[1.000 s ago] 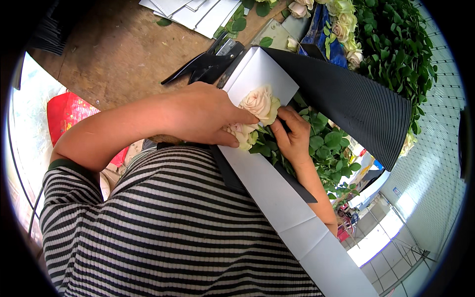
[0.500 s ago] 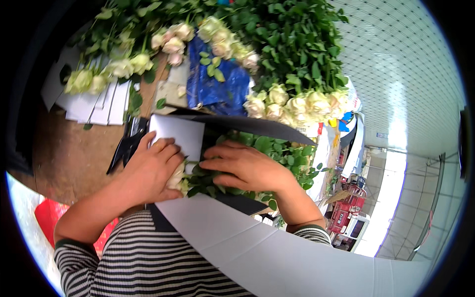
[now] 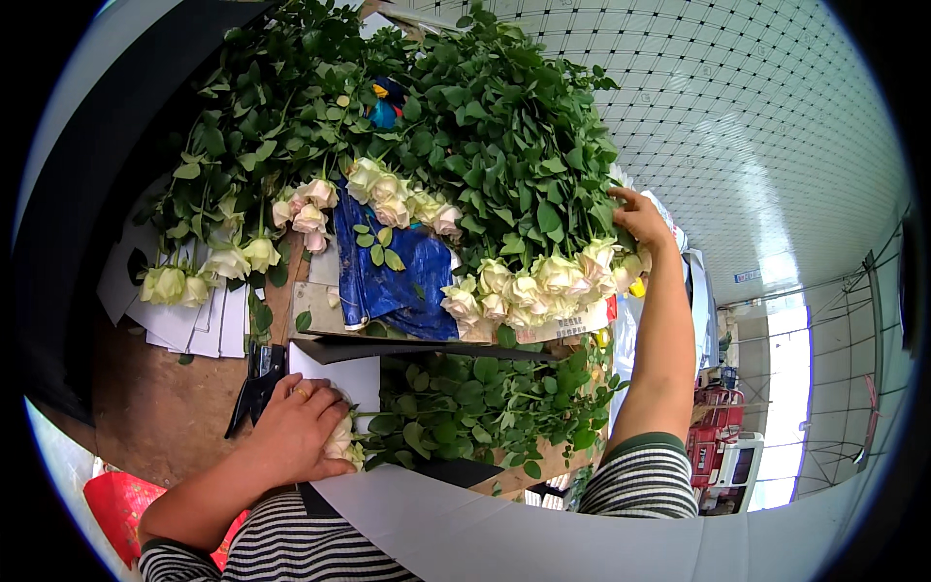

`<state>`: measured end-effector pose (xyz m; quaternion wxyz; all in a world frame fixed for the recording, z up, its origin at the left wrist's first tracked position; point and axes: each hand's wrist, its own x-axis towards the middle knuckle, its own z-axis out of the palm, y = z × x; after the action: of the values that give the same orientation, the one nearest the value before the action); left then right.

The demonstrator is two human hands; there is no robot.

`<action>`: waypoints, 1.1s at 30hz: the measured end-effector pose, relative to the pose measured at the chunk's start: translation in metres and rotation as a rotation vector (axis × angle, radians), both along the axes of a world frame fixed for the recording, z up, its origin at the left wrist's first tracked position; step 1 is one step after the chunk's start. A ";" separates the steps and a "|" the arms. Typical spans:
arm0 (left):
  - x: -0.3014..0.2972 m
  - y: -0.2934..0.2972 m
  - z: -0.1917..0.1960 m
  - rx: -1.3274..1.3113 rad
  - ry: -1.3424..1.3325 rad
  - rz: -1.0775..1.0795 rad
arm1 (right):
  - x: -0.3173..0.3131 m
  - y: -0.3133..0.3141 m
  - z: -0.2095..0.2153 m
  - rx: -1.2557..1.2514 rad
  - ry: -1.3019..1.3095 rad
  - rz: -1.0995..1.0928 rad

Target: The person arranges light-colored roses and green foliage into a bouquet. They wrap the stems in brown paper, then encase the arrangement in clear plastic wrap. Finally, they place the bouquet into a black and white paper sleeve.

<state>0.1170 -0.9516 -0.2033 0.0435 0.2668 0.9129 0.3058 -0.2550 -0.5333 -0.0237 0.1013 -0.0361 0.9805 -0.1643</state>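
My left hand (image 3: 305,427) curls over cream-white rose heads (image 3: 341,442) at the near left, pressing them by a white sheet (image 3: 349,376). Its fingers and the sheet partly cover the blooms. The leafy stems (image 3: 475,403) of these roses lie to the right. My right hand (image 3: 640,218) is stretched out to the far right, at the edge of a big pile of cream roses (image 3: 558,276). Its fingers are apart, with the tips against the leaves. A black stapler-like tool (image 3: 254,388) lies just beyond my left hand.
White paper sheets (image 3: 199,325) lie on the brown table (image 3: 145,407) at left, under more roses. A blue plastic sheet (image 3: 398,281) sits mid-table beside small pink-white roses (image 3: 310,213). A pale grey sheet (image 3: 582,543) curves across my front. A red vehicle (image 3: 718,436) stands at right.
My right hand has left the leafy stems in front of me and reached far right to the rose pile. My left hand stays on the rose heads. The view has tilted up.
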 end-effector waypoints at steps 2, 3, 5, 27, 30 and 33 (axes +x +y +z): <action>0.001 0.000 0.001 0.003 0.001 -0.005 | 0.024 -0.040 0.030 -0.185 -0.111 0.038; -0.001 0.000 0.003 0.001 0.005 -0.012 | 0.031 -0.048 0.042 -0.241 -0.124 0.092; 0.001 -0.002 0.001 0.013 -0.002 -0.020 | 0.039 -0.069 0.050 -0.223 -0.218 0.097; 0.000 -0.001 0.009 0.018 -0.027 -0.031 | 0.005 -0.088 0.072 -1.055 0.601 0.215; -0.001 -0.002 0.011 0.021 -0.038 -0.026 | 0.006 -0.079 0.087 -0.879 0.630 0.214; -0.001 0.000 0.015 0.004 -0.049 -0.008 | 0.018 -0.077 0.123 -0.963 0.906 0.161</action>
<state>0.1164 -0.9518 -0.1882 0.0665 0.2630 0.9099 0.3139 -0.2373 -0.6107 0.0989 -0.3363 -0.2157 0.7374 -0.5445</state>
